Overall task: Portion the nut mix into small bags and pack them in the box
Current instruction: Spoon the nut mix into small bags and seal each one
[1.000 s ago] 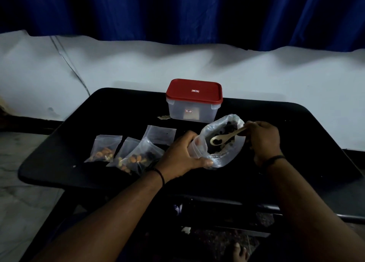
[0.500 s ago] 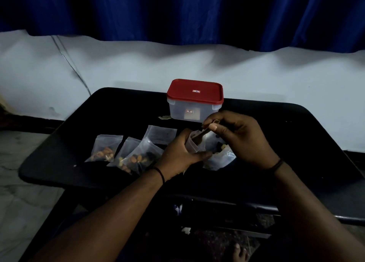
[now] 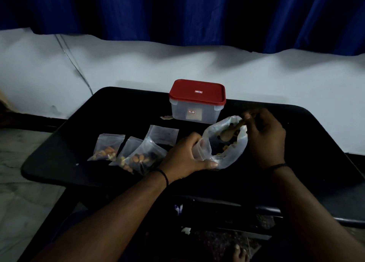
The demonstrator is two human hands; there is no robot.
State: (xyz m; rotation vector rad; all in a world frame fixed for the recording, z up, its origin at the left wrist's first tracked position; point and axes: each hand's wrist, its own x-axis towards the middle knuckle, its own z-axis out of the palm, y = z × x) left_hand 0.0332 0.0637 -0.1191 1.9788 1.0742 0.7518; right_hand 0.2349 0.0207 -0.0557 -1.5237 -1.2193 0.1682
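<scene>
On the black table (image 3: 110, 107), my left hand (image 3: 184, 157) grips a small clear bag (image 3: 202, 150) and the near edge of the large clear nut-mix bag (image 3: 231, 155). My right hand (image 3: 265, 137) holds a wooden spoon (image 3: 231, 132), whose bowl dips into the large bag's open mouth. Three filled small bags lie to the left: one (image 3: 107, 150) apart, two (image 3: 128, 157) (image 3: 147, 156) overlapping. An empty small bag (image 3: 165, 133) lies behind them. The clear box with a red lid (image 3: 197, 92) stands closed at the table's back.
A white wall and a blue curtain (image 3: 177, 12) rise behind the table. A small scrap (image 3: 166, 117) lies left of the box. The tiled floor (image 3: 17, 202) shows at the left, past the table's rounded edge.
My right hand has moved from over the small bag back to the right, carrying the spoon into the large bag. The left hand has kept its grip.
</scene>
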